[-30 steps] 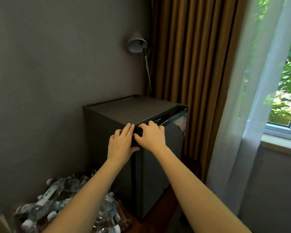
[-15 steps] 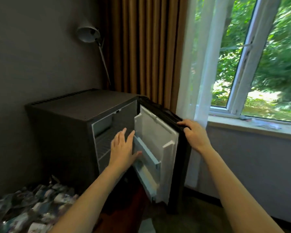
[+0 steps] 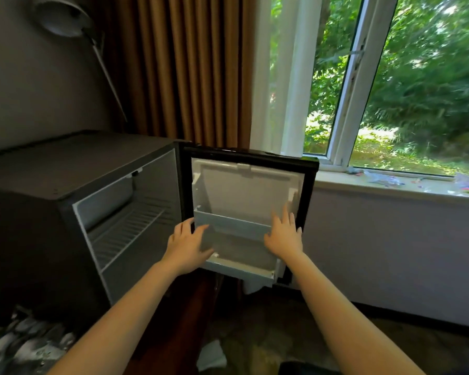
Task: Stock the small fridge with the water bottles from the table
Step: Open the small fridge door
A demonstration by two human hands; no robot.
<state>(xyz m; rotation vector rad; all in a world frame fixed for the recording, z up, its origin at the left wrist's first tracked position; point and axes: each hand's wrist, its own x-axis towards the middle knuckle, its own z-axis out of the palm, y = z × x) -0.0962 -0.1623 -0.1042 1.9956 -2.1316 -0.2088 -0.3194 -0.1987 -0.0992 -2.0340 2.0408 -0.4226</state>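
Both left hand [image 3: 186,246] and right hand [image 3: 283,236] lay straight, spread fingers [image 3: 285,215] on the door shelf [image 3: 232,226].

No words, numbers or signs can be read here. The water bottles [image 3: 25,345] at the bottom left are too blurry to show any label. The little colourful things [image 3: 385,180] on the window sill [image 3: 333,183] are too blurry as well.
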